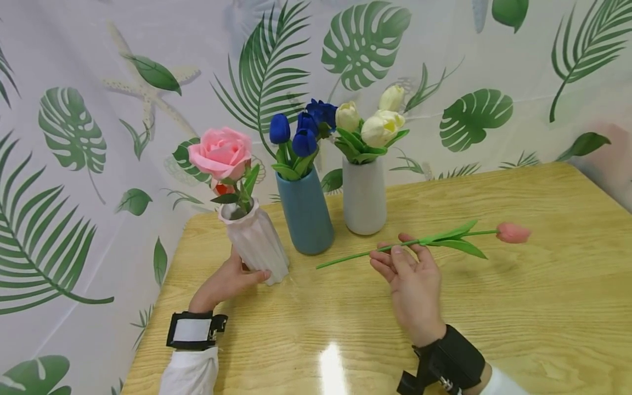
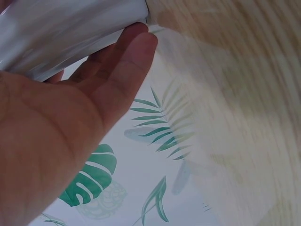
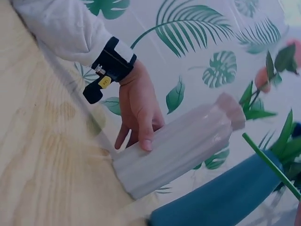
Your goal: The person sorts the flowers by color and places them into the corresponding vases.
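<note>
My left hand (image 1: 224, 282) grips the lower part of a pale pink fluted vase (image 1: 259, 241), thumb across its front and fingers round the side. A pink rose (image 1: 222, 152) and a smaller orange-red bloom (image 1: 223, 188) stand in that vase. In the left wrist view the fingers lie along the vase wall (image 2: 80, 33). My right hand (image 1: 417, 288), palm up, pinches the green stem of a pink tulip (image 1: 513, 232) between thumb and fingers. The tulip lies roughly level above the table, its bloom to the right and its bare stem end towards the vases.
Behind the stem stand a blue vase (image 1: 306, 214) with blue flowers (image 1: 303, 131) and a white vase (image 1: 364, 197) with cream tulips (image 1: 380, 129). All rest on a wooden table (image 1: 543, 307). A leaf-patterned cloth (image 1: 197, 33) hangs along the back and left.
</note>
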Demonstrator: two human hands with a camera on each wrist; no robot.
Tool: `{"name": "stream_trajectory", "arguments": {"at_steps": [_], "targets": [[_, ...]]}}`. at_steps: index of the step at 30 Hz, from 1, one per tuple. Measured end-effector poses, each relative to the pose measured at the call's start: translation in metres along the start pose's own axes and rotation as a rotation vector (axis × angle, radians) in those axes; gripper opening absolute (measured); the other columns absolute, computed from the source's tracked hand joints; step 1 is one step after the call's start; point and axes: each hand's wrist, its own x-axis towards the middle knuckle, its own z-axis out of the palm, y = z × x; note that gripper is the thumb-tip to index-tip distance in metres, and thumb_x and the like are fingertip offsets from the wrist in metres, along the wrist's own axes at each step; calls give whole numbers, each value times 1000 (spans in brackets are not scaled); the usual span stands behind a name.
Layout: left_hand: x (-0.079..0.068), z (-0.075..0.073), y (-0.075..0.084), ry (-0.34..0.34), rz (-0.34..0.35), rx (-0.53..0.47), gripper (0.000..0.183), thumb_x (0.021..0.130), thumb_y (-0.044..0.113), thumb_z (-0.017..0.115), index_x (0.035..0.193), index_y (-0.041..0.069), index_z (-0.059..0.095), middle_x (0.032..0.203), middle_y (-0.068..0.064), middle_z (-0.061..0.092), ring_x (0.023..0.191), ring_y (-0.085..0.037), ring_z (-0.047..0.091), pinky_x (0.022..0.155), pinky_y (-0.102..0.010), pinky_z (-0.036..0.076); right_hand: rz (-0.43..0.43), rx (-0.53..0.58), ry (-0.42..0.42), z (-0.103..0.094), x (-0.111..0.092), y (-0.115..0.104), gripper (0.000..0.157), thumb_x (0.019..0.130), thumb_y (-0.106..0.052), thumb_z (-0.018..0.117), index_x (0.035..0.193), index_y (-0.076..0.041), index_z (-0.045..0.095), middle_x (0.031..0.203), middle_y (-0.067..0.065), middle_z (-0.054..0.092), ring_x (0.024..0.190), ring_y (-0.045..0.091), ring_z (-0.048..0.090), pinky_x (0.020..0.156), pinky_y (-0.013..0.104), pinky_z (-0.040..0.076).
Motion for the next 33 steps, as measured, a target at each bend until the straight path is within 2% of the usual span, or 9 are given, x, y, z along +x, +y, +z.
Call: {"name": "stream_trajectory", "arguments": {"at_steps": [6,11,15,18,22,24,27,30,33], "targets": [[-2,0,0,5,3,-10,84,91,17,71,149,8,10,142,-21,40,129,-36,44,101,-48,41,-402,-201,-109,20,-8,5,23,103,-2,50,123,8,53,101,15,66,85,17,72,78,32,58],[-1,-1,0,1,21,-13,81,92,17,71,148,10,13,142,-19,41,128,-36,45,99,-47,42,-732,-215,-213,43,-5,9,20,100,7,49,115,18,54,102,10,70,83,16,73,73,30,59],[3,0,-2,-1,28,-25,80,92,17,71,148,11,15,142,-18,41,128,-34,45,99,-46,41,-928,-168,-328,70,4,16,22,100,5,53,112,23,54,107,12,71,87,15,73,74,29,58],[4,2,-4,8,26,-26,82,91,16,72,149,12,14,142,-17,42,126,-34,46,99,-46,42,-1020,-213,-427,90,12,21,24,101,1,52,112,22,56,108,18,70,90,14,72,75,29,58],[4,5,-2,11,53,-28,83,90,12,72,149,12,13,141,-18,42,124,-35,47,98,-46,43,-1029,-336,-550,110,18,26,31,104,-10,49,114,19,56,108,31,64,89,26,72,79,31,58],[4,7,-1,13,76,-29,85,90,11,72,150,12,12,140,-19,42,124,-35,47,98,-47,42,-980,-400,-620,115,22,30,34,105,-13,48,116,19,54,110,34,61,90,35,69,81,32,57],[5,8,1,15,92,-31,88,90,10,72,151,13,9,141,-18,41,124,-34,47,100,-47,41,-882,-536,-691,120,28,32,30,104,-8,49,121,17,54,117,32,61,99,40,65,87,36,55],[5,7,2,8,80,-33,90,90,10,73,152,15,8,141,-17,41,124,-33,47,100,-47,41,-790,-675,-708,125,32,33,28,100,3,53,125,15,55,120,29,63,106,38,65,90,36,54],[5,6,3,1,70,-31,90,91,10,72,153,15,8,143,-16,39,125,-32,47,100,-46,41,-782,-831,-670,136,36,34,28,98,5,55,124,11,59,110,22,68,96,26,68,85,27,54]]}}
